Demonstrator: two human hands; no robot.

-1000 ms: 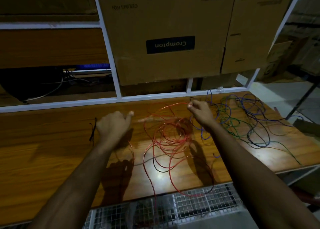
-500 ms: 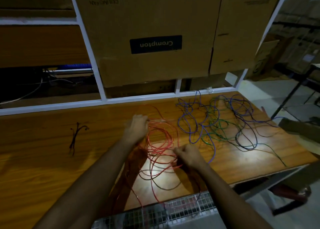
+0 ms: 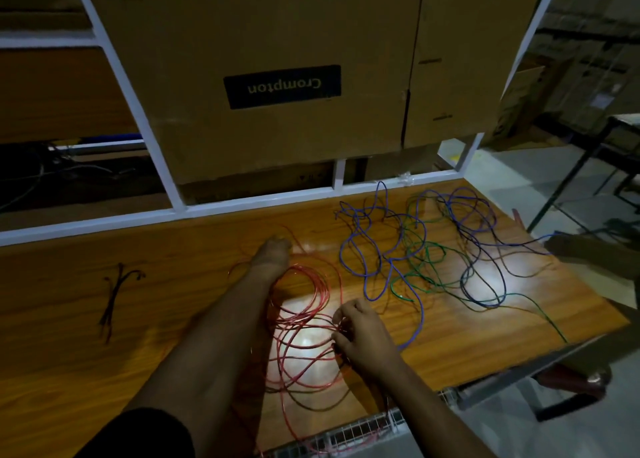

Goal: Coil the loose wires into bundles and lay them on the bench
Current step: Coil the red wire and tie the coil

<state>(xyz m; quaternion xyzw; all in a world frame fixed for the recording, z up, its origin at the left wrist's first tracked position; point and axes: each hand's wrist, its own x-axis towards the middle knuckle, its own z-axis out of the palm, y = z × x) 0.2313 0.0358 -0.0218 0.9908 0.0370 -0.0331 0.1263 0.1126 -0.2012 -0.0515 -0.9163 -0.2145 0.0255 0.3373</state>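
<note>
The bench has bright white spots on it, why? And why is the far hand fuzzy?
Head view: glare from a light bouncing off the shiny bench, under the red wire and by the blue wires; the left hand is motion-blurred; shelves behind are dim.

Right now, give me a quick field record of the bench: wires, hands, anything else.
red wire: loose loops on the wooden bench, partly gathered, some trailing over the front edge
left hand: far side of the red loops, holding strands
right hand: near side, fingers curled round red strands
blue and green wires: uncoiled tangle, right part of bench
black ties: lying left, untouched
behind: Crompton cardboard box
</note>
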